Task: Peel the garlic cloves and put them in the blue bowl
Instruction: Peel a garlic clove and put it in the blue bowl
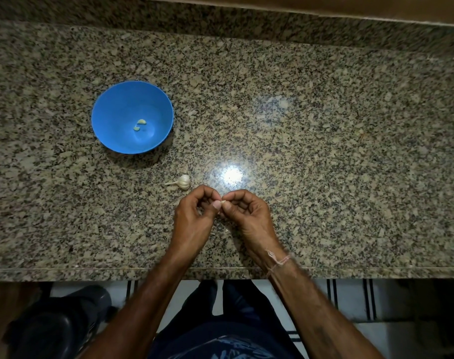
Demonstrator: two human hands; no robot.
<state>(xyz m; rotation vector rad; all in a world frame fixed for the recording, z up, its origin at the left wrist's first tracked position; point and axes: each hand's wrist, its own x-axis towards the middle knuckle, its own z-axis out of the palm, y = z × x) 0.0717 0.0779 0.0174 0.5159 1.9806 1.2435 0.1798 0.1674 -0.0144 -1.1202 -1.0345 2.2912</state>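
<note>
Both hands, left [195, 216] and right [248, 213], pinch one garlic clove [224, 202] together for peeling, near the bowl [109, 133].

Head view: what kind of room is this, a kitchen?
Probably a home kitchen: a speckled granite counter with a blue bowl and a garlic bulb on it, and both hands pinching a clove.

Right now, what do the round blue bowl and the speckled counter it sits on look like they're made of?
The round blue bowl looks like plastic: uniform saturated colour, thin rim, soft dull sheen, though glazed ceramic can't be ruled out. The speckled countertop looks like polished granite: black, grey and beige flecks, with a bright mirror-like reflection of a lamp on its surface.
</note>
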